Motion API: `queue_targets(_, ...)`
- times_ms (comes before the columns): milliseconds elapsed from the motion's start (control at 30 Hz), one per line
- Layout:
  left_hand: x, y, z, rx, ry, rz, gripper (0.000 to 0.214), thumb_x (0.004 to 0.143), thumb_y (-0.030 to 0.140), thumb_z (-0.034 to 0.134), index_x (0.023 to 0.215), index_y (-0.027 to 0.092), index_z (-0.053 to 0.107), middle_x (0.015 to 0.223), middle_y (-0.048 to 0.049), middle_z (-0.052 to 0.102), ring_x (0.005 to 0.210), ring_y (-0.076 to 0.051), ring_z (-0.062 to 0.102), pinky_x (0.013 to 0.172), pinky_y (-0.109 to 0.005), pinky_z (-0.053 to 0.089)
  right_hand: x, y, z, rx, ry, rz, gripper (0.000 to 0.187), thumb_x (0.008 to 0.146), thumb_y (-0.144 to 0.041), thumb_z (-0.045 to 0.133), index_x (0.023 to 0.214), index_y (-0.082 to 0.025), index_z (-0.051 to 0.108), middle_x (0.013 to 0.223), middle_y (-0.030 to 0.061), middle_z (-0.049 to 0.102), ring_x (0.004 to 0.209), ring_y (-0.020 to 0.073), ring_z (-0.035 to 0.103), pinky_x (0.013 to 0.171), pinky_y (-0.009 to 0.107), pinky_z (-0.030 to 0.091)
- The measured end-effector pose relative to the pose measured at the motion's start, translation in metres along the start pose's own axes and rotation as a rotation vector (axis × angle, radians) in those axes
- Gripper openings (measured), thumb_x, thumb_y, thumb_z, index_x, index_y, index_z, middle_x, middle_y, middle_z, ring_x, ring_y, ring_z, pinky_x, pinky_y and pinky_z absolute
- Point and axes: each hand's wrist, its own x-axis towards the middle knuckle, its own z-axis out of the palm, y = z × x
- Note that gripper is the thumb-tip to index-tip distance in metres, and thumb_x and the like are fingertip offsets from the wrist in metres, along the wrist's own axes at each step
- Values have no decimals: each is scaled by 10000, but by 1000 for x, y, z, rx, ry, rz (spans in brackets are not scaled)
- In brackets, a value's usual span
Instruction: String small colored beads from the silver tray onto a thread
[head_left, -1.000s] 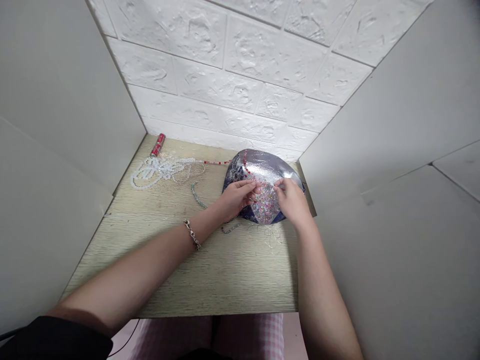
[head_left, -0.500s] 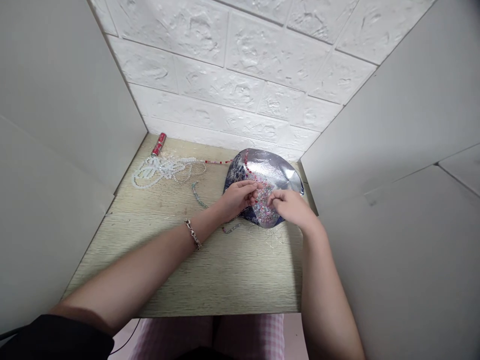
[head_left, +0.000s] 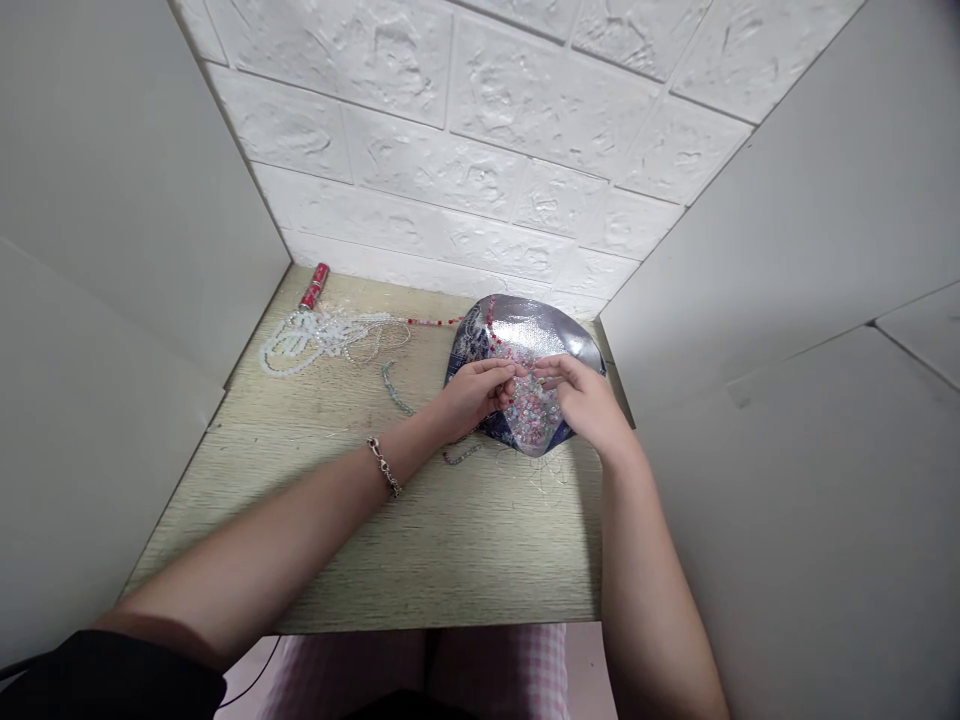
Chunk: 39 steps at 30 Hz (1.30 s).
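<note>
My left hand (head_left: 480,392) is closed in a pinch over a silver-lined bag (head_left: 547,320), and a beaded string with red beads at its fingers seems held there; its thread is too fine to follow. My right hand (head_left: 589,400) has its fingers stretched out toward the left fingertips, thumb apart, with nothing visible in it. Under both hands lies a heap of small pink, clear and pale blue beads (head_left: 531,420) on the silver lining. A short grey bead strand (head_left: 463,456) pokes out below my left wrist.
White bead strands (head_left: 300,340) lie tangled at the back left, beside a red cylinder (head_left: 315,286). A red and pink strand (head_left: 431,322) runs toward the bag. A teal strand (head_left: 394,388) curves on the wooden table (head_left: 450,560). Walls close in the back and sides.
My right hand has lifted from the bead heap and moved up toward my left fingertips, its curled fingers now extended. The left hand stays in place, still pinching.
</note>
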Motion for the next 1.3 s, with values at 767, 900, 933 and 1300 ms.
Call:
queue_targets(767, -1, 0, 2, 33, -4, -6, 163, 664, 255, 624, 728, 105, 627, 545, 20, 508, 498, -43, 431, 503, -202, 314, -1, -3, 2, -276, -107, -37, 466, 651, -15, 367, 998, -219, 604, 927, 13, 675, 898, 171, 594, 799, 296, 426)
queue_targets(900, -1, 1, 2, 36, -4, -9, 178, 658, 267, 633, 735, 106, 628, 543, 23, 506, 491, -41, 425, 503, -203, 315, -1, -2, 0, -374, -61, 57, 407, 672, -57, 386, 965, -216, 620, 855, 28, 680, 786, 183, 607, 724, 290, 436)
queue_targets(933, -1, 1, 1, 38, -4, -9, 188, 656, 274, 638, 739, 106, 629, 547, 22, 508, 492, -40, 425, 504, -202, 317, -1, -2, 0, -392, -43, 73, 403, 677, -64, 387, 971, -215, 618, 871, 36, 678, 786, 188, 607, 718, 292, 436)
queue_targets(1300, -1, -1, 0, 38, -21, 8, 160, 672, 256, 633, 734, 109, 643, 552, 12, 516, 505, -45, 433, 509, -195, 325, 1, -3, 9, -426, -176, -156, 524, 667, 0, 318, 1057, -237, 577, 860, -9, 672, 825, 151, 578, 962, 404, 262)
